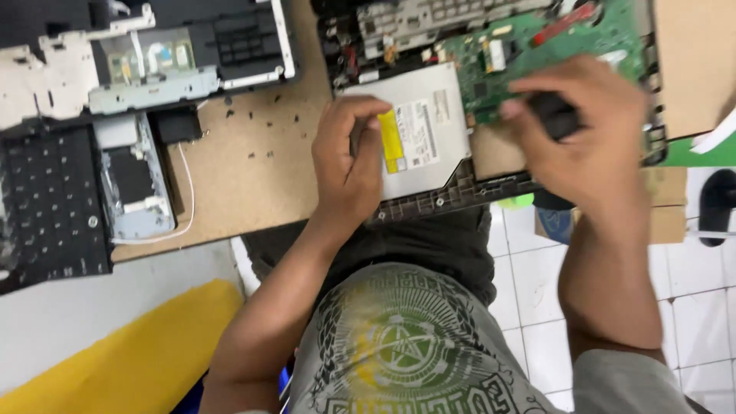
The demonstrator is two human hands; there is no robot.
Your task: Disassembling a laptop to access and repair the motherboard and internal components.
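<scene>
An opened laptop base [452,195] lies on the workbench in front of me, its green circuit board [537,46] exposed at the top right. A silver optical drive [422,134] with a white and yellow label sits in its left side. My left hand [349,161] rests on the drive's left edge, fingers curled against it. My right hand [583,134] is closed around a black tool handle [553,113] held over the board's lower edge. The tool's tip is hidden by the hand.
A second dismantled laptop [100,115] with its black keyboard frame [46,207] and a white cable [188,207] covers the left of the brown board bench [253,169]. Small screws [253,115] dot the bench. White floor tiles [690,307] and a yellow object [138,353] lie below.
</scene>
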